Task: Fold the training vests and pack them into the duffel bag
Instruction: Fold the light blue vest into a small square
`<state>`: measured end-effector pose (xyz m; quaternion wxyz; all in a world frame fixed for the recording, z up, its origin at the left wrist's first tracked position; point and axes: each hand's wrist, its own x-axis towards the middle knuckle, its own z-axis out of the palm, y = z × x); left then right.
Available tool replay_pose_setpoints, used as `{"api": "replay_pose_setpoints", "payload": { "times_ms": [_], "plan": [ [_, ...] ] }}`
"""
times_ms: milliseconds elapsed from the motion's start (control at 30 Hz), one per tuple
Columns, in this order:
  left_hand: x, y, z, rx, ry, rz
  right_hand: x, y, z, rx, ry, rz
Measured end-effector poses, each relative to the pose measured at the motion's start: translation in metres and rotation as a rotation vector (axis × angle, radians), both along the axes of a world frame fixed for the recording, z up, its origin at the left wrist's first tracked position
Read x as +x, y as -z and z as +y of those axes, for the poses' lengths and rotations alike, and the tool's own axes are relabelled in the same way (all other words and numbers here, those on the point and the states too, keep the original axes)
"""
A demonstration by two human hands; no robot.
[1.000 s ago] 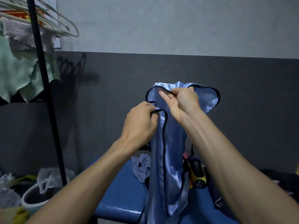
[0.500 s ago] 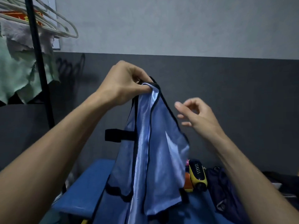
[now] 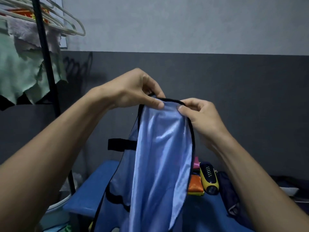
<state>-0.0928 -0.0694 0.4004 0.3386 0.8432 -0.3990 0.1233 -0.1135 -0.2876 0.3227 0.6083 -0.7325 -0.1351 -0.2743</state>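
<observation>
A: Where is the vest?
B: The pale blue, black-trimmed training vest [image 3: 160, 148] hangs above the blue worktop [image 3: 100, 186], its top hem pinched by left hand [image 3: 133, 91] and right hand [image 3: 199, 114].
A: Clearance?
B: Clothes rack [image 3: 48, 64] stands left; yellow flashlight [image 3: 209, 180] lies right.

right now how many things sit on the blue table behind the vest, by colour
yellow and black: 1, a handheld device
orange: 1, a folded piece
pink: 1, a sliver of something, mostly hidden
dark navy: 1, a bundle of fabric
total: 4 showing on the blue table; the vest hides more
</observation>
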Motion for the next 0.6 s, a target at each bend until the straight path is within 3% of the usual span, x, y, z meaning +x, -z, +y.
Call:
{"api": "replay_pose_setpoints", "payload": {
  "times_ms": [100,200,333,600],
  "plan": [
    [0.005,0.006,0.004,-0.049,0.039,0.12,-0.001,0.008,0.001,0.007,-0.034,-0.036],
    [0.01,0.008,0.007,-0.167,0.091,0.2,-0.002,0.018,0.012,-0.16,-0.036,-0.157],
    [0.009,0.014,0.009,-0.166,0.169,0.182,-0.002,0.028,0.018,-0.288,-0.279,-0.085],
    [0.026,0.033,0.029,-0.208,0.072,0.151,-0.006,0.043,0.0,-0.425,-0.345,0.035]
  ]
}}
